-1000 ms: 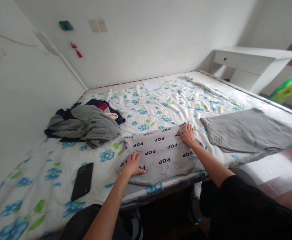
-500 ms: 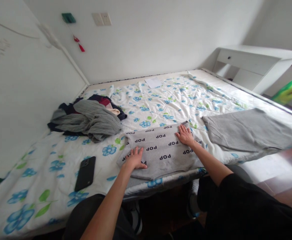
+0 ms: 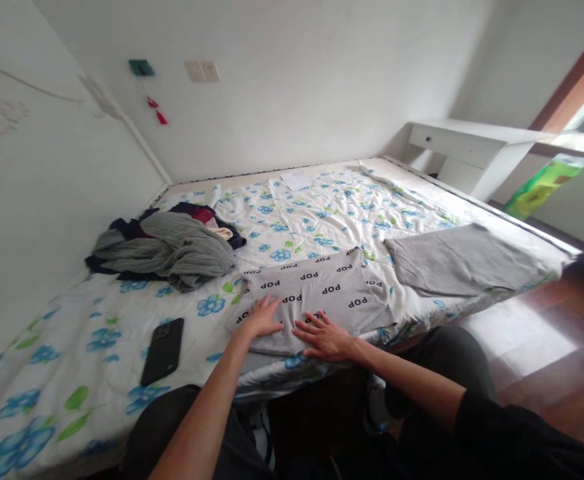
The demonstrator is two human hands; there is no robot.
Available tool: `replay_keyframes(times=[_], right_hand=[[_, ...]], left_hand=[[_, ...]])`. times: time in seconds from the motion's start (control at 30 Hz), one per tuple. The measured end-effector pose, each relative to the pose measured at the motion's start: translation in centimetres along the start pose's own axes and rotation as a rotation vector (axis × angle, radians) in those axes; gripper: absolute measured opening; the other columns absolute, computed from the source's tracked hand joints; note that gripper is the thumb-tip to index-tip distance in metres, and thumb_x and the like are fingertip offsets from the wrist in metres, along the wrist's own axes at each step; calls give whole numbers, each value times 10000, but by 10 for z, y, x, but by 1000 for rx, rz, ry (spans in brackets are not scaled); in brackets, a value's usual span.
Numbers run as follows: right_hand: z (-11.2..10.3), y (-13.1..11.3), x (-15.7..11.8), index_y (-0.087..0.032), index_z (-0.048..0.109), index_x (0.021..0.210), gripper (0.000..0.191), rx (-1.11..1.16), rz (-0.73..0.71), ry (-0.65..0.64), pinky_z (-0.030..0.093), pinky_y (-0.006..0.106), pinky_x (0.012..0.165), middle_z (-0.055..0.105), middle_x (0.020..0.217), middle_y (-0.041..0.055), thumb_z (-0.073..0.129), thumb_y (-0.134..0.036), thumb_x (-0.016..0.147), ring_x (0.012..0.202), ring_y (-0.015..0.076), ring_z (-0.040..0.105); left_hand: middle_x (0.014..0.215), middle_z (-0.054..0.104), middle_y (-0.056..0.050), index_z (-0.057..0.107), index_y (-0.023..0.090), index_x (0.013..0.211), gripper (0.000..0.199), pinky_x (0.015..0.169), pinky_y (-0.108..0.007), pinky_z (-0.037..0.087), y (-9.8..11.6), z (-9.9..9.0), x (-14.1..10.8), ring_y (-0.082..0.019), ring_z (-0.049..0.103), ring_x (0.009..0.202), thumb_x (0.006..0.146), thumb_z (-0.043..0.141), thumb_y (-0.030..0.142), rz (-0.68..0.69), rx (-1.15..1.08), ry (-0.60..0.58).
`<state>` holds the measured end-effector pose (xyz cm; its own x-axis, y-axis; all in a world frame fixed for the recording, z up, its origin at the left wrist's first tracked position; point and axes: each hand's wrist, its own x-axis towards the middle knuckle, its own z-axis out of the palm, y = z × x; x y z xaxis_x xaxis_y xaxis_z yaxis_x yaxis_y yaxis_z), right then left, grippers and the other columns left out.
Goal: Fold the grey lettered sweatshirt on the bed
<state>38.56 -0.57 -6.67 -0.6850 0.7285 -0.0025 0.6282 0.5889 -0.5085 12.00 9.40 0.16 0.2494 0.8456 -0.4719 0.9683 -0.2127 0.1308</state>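
Grey knit garment, printed with repeated black "POP" lettering, lies folded flat at the near edge of the bed, on a quilt patterned with blue flowers. Both hands are open, palms down, and neither grips anything. Left hand rests on the near left part of the garment, fingers spread and pointing away from the person. Left forearm rises from the lower left at a steep angle. Right hand lies across the garment's near edge, fingers spread and pointing toward the left hand. Right forearm runs in low and nearly level from the lower right. The 2 hands are near each other but not touching. Ribbed grey garment lies folded to the right, just beside the first. Heap of clothes in grey and dark colours sits to the left, beside the first garment's far left corner. Black phone lies back up on the quilt, near the left forearm. Sheet of paper lies at the far end of the bed. White desk stands beyond the far right corner.
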Motion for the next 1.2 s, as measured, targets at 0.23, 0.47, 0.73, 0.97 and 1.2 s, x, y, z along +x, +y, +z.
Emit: replay_keyframes(times=[0.23,0.47,0.73,0.97,1.2], right_hand=[[-11,-21,-20,-539,484,1750,654,136,-14,-53,233,458,1460,493,1785,-143,558,-688,1118,1745,280,352],[-42,66,-64,-304,431,1822,723,-91,159,-46,185,628,1445,281,1910,79,532,-602,1172,1784,397,204],[-72,151,-145,-268,376,1846,834,-86,443,-119,241,765,1372,252,1913,139,572,-641,1126,1771,494,166],[-102,172,-155,-219,712,1596,670,253,611,263,496,491,1293,680,1633,167,803,-493,991,1496,391,651],[-116,171,-137,-151,741,1034,321,808,1109,320,653,274,732,786,882,82,924,-399,944,782,192,760]], left_hand=[[1931,292,0,463,360,1795,655,1458,-551,125,44,47,-19,-301,139,1813,1166,373,521,304,-7,147],[1934,279,-11,337,427,1824,648,1434,-581,170,-1,94,-39,-331,212,1792,1199,310,598,429,115,193],[1947,219,-45,256,418,1849,768,1412,-543,256,-83,97,-104,-380,243,1780,1144,450,653,520,144,0],[1404,839,-99,883,277,1206,567,1172,-428,563,-98,47,-130,-356,755,1334,957,635,722,174,-459,101],[767,765,-55,631,240,824,509,805,-367,645,-89,40,-104,-298,802,854,766,854,693,-414,-884,159]])
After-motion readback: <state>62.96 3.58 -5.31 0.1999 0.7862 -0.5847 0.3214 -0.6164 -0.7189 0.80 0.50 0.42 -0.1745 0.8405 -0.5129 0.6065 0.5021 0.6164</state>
